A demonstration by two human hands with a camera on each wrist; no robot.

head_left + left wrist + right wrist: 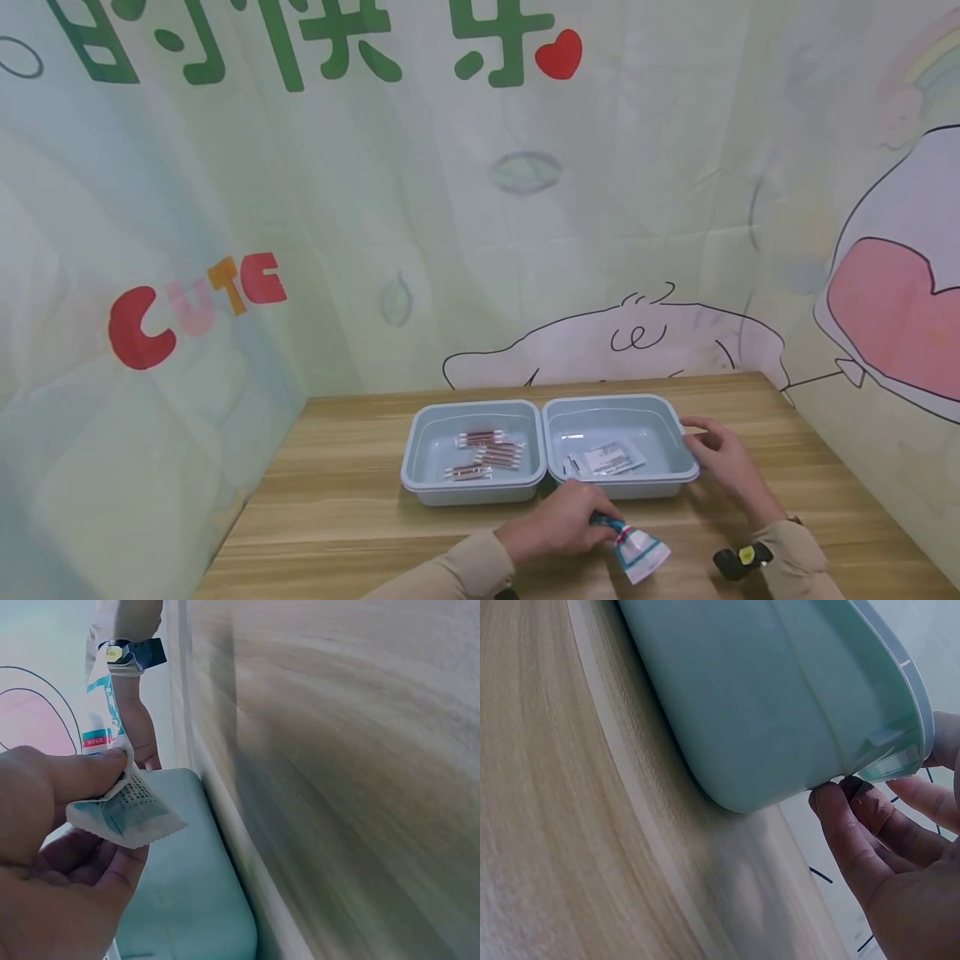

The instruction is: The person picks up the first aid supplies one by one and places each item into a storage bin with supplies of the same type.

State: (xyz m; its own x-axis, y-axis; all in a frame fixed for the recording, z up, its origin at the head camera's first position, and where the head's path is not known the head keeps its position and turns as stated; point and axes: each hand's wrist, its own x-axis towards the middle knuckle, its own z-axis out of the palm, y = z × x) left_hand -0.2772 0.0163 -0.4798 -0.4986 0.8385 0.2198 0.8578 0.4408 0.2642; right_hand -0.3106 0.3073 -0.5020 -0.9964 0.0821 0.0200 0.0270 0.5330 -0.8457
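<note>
My left hand (562,517) pinches a white-and-blue printed plastic packet (641,557) between thumb and fingers. In the left wrist view the packet (127,817) is squeezed narrow at the thumb and flares out on both sides, with a serrated edge. My right hand (723,458) grips the right end of a light blue plastic bin (637,492). Seen from the right wrist, fingertips (829,799) press the bin's outer wall (742,712) below the rim, and the thumb is up at the rim. Flat printed sachets (611,458) lie inside this bin.
A matching blue bin (480,497) stands close beside it on the left, holding several clear packs of brown-stemmed swabs (498,454). Both rest on a wood-grain table (337,500). A printed curtain (360,208) hangs behind the table and along its sides.
</note>
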